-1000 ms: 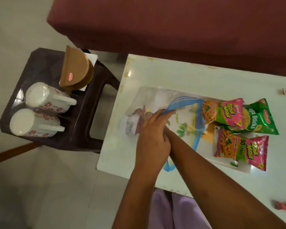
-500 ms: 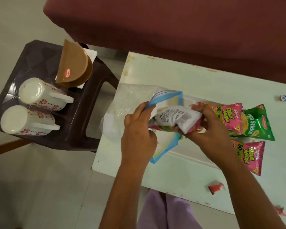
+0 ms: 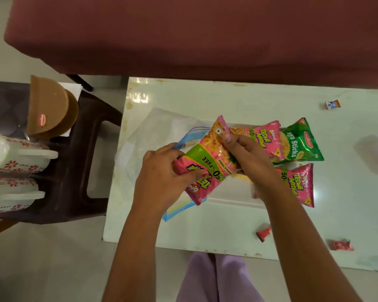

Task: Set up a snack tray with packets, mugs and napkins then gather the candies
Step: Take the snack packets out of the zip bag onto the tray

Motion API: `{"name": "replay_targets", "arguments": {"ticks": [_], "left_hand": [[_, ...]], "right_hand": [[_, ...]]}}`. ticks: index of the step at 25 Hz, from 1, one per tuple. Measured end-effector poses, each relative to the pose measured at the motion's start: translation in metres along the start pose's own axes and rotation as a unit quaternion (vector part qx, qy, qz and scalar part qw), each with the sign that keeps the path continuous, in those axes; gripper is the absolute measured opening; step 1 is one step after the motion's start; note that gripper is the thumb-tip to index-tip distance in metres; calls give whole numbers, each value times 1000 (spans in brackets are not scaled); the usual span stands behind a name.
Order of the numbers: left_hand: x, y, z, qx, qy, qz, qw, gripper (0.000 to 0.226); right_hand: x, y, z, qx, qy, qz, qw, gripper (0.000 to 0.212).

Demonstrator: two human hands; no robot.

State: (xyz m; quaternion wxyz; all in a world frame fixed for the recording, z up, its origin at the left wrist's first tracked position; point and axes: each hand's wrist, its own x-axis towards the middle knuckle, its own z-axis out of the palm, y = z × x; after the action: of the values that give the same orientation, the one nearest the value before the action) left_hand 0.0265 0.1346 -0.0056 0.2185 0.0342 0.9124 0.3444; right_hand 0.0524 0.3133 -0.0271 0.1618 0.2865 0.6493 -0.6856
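Observation:
Both hands hold a pink snack packet (image 3: 207,162) above the clear zip bag (image 3: 157,131) with a blue seal. My left hand (image 3: 162,182) grips its lower end, and my right hand (image 3: 247,158) pinches its upper end. On the white tray (image 3: 227,203) lie two more pink packets (image 3: 268,140) (image 3: 297,184) and a green packet (image 3: 301,142). Candies lie on the white table (image 3: 227,97): one blue-and-orange (image 3: 332,104), two red (image 3: 264,233) (image 3: 341,245). Two white flowered mugs (image 3: 15,153) (image 3: 9,195) lie on their sides on the stool.
A dark brown plastic stool (image 3: 92,153) stands left of the table, bearing a brown napkin holder (image 3: 50,110) with white napkins. A maroon sofa (image 3: 205,33) runs behind the table. My lilac-clad knees (image 3: 216,280) are at the table's front edge.
The packet has come out of the zip bag and turned over, its pink printed face now up. My left hand has let go of the bag's mouth and taken the packet's lower end.

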Motion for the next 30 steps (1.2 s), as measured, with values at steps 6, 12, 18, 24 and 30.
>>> {"name": "replay_targets", "arguments": {"ticks": [6,12,18,24,30], "left_hand": [[3,1,12,-2,1,-3,1000,59],[3,-1,29,98,81,-33,991,67],[-3,6,46,67,67,-50,994,52],[-3,22,45,-83,-127,-74,986,28],[-2,17,50,-242,22,-179,953,34]], "right_hand": [[-9,12,-34,10,-11,-17,1000,32],[-26,62,-66,232,191,45,953,8],[-33,78,-68,245,134,87,956,11],[-26,28,-50,8,-43,-15,999,23],[-25,45,-29,178,-16,-25,984,57]]}}
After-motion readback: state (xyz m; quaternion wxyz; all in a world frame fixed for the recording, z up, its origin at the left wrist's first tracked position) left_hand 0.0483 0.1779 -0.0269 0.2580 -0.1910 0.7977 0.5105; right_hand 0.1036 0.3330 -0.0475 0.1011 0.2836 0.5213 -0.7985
